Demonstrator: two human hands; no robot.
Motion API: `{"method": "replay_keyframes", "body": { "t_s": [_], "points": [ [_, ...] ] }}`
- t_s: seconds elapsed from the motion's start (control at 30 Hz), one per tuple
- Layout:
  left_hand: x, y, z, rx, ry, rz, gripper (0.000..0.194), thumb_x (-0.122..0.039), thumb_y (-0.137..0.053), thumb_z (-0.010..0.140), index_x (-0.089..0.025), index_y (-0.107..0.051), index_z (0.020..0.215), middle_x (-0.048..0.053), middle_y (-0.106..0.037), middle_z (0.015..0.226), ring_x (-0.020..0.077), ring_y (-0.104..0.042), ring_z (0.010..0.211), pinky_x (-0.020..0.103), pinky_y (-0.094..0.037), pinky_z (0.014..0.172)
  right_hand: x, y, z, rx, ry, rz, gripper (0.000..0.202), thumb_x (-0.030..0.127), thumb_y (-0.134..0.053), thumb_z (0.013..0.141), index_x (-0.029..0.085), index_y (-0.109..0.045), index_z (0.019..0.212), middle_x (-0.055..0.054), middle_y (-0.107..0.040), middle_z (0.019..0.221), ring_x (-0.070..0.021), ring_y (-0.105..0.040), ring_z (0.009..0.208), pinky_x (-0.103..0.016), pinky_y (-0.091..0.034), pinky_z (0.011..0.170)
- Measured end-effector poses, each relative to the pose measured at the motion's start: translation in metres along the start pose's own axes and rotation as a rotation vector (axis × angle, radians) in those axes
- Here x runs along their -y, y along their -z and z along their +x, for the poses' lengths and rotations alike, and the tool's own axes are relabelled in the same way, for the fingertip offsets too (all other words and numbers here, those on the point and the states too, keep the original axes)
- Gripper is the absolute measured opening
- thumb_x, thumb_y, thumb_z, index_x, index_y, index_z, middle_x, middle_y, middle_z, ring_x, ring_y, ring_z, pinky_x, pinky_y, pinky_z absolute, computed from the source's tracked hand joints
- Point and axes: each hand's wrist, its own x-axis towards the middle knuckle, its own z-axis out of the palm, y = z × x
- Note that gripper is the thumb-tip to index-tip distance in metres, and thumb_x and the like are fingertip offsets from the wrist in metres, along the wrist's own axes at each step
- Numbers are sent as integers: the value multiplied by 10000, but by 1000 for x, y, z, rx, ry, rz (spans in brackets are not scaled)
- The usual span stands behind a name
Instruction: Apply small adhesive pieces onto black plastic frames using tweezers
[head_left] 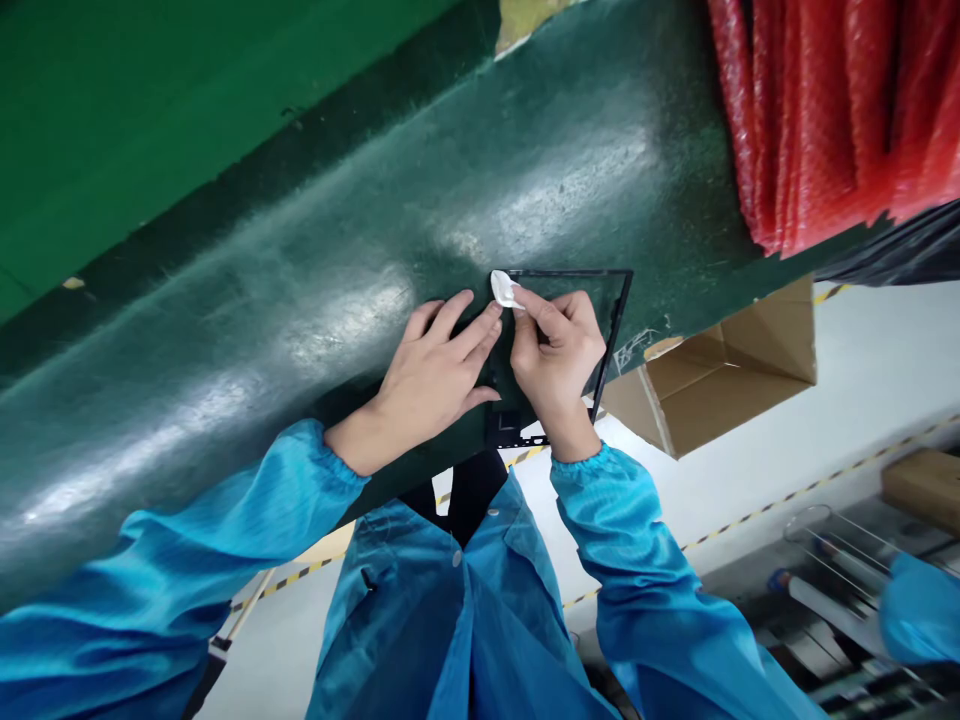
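I'm losing the left side of the black frame (619, 312) behind the left hand (435, 375), while the right hand (559, 350) is covering part of the white cloth (503, 288) at its upper left corner. Up and right of the frame, red bubble wrap (832, 120) is running out of my view; down and right, equipment (829, 605) is blurring beyond recognition.

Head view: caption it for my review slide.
Right hand pinches a white wad at the corner of a thin black frame partly overhanging a green worktop; left hand spread alongside.

White cloth (503, 288), black frame (616, 335), green tabletop (247, 330), blue sleeves (630, 530).
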Motion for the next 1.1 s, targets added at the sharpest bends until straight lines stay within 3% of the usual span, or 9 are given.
{"method": "replay_keyframes", "body": {
  "t_s": [0.13, 0.3, 0.53, 0.7, 0.93, 1.1],
  "points": [
    [1, 5, 1, 21, 9, -24, 790, -504, -792, 927, -60, -553, 1535, 137, -483, 1666, 455, -404, 1504, 599, -364, 1200, 0, 4, 0, -25, -54, -56, 266, 222, -628, 988, 284, -832, 1146, 11, -552, 803, -99, -546, 718, -251, -452, 650],
    [1, 9, 3, 55, 14, -13, 749, -354, -850, 886, -81, -568, 1524, 118, -492, 1663, 449, -416, 1500, 626, -387, 1189, -4, 14, -1, -77, -112, -102, 251, 252, -626, 989, 270, -836, 1127, 6, -535, 782, -116, -545, 728, -273, -486, 684],
    [-2, 7, 6, 29, 37, -36, 681, -259, -824, 893, -125, -592, 1519, 129, -525, 1634, 460, -422, 1496, 629, -400, 1178, 2, 13, -1, 62, -50, -76, 278, 258, -594, 1006, 299, -829, 1148, -8, -554, 828, -118, -562, 749, -274, -468, 663],
    [-4, 8, 7, 37, 29, -15, 648, -267, -793, 922, -97, -591, 1514, 139, -540, 1618, 457, -427, 1482, 625, -405, 1165, 8, 7, -2, 77, -60, -102, 295, 264, -573, 1020, 307, -824, 1167, -11, -562, 844, -111, -561, 738, -269, -451, 651],
    [-6, 8, 12, 24, 5, 53, 610, -298, -792, 930, -58, -625, 1466, 164, -590, 1562, 443, -485, 1402, 616, -447, 1102, -2, 12, 0, -8, -133, -66, 291, 233, -599, 993, 283, -830, 1162, -1, -550, 816, -105, -543, 725, -266, -459, 668],
    [-6, 8, 14, 42, -11, 55, 576, -326, -789, 934, -104, -652, 1449, 167, -595, 1554, 459, -515, 1358, 633, -471, 1044, -33, 30, 2, -206, -254, -135, 253, 275, -648, 955, 271, -843, 1116, 3, -557, 774, -129, -560, 735, -300, -480, 714]
  ]
}}
